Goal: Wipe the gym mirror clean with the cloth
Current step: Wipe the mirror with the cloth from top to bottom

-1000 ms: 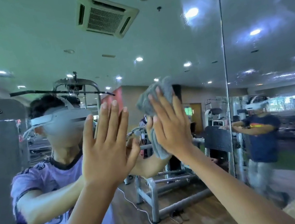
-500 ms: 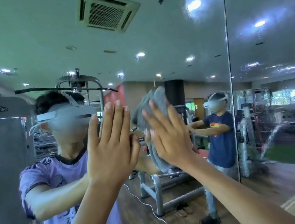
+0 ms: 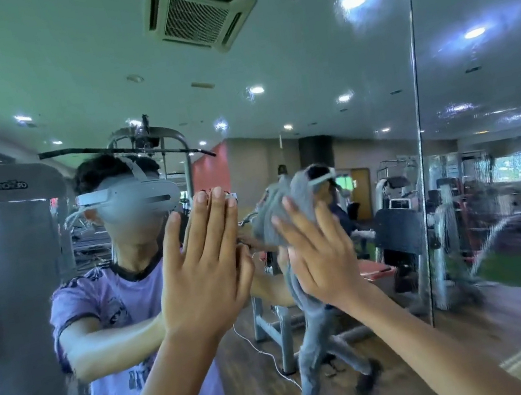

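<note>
Now on the glass: grey cloth under a flat right palm

Up at about head height, the grey cloth (image 3: 284, 214) is bunched against the mirror (image 3: 302, 85), with a loose tail hanging down below the wrist. The right hand (image 3: 325, 255) presses it to the glass, fingers fairly straight and spread over the fabric rather than curled round it. Just beside it, to the left, the left hand (image 3: 207, 276) lies flat on the mirror, fingers straight and close together, holding nothing. The two hands are near each other but not touching, and each meets its own reflection.

A vertical seam (image 3: 428, 167) splits the mirror into two panels. Both hands work on the left one. The right panel shows pale smears and streaks across its surface.

Behind the hands, the reflection shows the person in a purple shirt (image 3: 103, 301) wearing a white headset (image 3: 130, 199), both arms stretched forward. Left of that stands a grey weight machine (image 3: 18, 292), and a ceiling vent (image 3: 198, 9) appears overhead among round lights. A second person (image 3: 326, 342) in jeans is reflected below the cloth, partly hidden by it. A white cable (image 3: 269, 356) trails across the wooden floor, near a grey bench frame (image 3: 284, 339).
</note>
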Action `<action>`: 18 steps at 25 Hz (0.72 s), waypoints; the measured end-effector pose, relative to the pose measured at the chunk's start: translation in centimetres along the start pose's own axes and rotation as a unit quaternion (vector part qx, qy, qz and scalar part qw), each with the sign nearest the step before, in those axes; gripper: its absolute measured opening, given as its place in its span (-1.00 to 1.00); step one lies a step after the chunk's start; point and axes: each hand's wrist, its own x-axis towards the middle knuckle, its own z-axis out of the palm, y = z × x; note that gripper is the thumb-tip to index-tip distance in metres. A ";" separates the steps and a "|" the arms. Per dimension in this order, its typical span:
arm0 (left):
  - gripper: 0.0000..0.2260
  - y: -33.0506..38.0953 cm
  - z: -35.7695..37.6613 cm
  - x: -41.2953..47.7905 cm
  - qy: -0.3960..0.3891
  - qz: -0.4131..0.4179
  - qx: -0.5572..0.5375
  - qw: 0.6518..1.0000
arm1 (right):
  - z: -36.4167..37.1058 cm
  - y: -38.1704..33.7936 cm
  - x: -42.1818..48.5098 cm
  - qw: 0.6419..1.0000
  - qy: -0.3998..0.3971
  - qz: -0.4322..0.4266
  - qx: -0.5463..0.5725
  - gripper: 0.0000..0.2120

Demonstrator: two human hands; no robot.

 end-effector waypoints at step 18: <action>-0.43 0.7 -0.1 -1.3 -0.027 -0.004 0.013 1.000 | 0.1 1.8 1.8 0.950 0.085 0.300 0.013 -0.55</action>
